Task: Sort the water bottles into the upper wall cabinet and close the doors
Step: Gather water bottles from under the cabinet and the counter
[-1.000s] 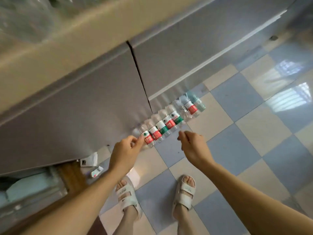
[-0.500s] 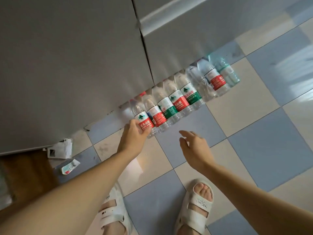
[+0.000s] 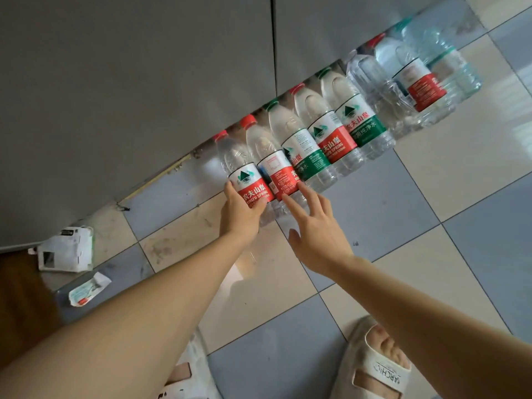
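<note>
Several water bottles stand in a row on the tiled floor along the foot of grey lower cabinet doors (image 3: 138, 90). My left hand (image 3: 240, 216) is wrapped around the leftmost bottle, a red-labelled bottle (image 3: 247, 184) with a red cap. My right hand (image 3: 315, 234) is spread open, its fingertips touching the second red-labelled bottle (image 3: 277, 171). Further right stand a green-labelled bottle (image 3: 305, 159), another red one (image 3: 331, 141), another green one (image 3: 361, 122), a clear unlabelled bottle (image 3: 374, 87) and two more at the far end (image 3: 423, 82). The upper wall cabinet is out of view.
A white paper packet (image 3: 67, 250) and a small torn wrapper (image 3: 87, 289) lie on the floor at the left. My feet in white sandals (image 3: 380, 367) stand on the blue and cream tiles below the hands. A brown wooden surface (image 3: 20, 286) sits at the left edge.
The view has dropped and come closer to the bottles. My left hand has closed around the leftmost bottle, and my right hand has reached forward to touch the second one.
</note>
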